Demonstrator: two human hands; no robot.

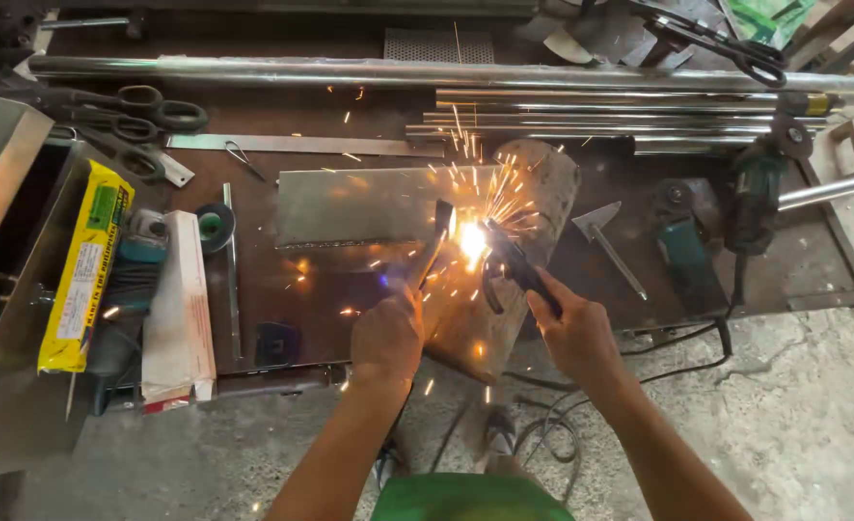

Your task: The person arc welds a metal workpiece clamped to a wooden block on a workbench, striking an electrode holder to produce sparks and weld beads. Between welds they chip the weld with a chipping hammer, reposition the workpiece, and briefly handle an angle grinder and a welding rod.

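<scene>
Right hand [573,333] clamped on welding holder [514,262], left hand [388,333] gripping a dark metal bar [433,246] at the arc on the wooden block [514,260]; bar looks stiff, likely hot, so grip its low end.

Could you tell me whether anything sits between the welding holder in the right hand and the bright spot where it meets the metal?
Nothing visible does. The right hand grips the electrode holder, whose tip reaches straight into the glowing weld point beside the small metal piece held by the left hand. Only sparks fill that gap; glare hides the contact itself.
</scene>
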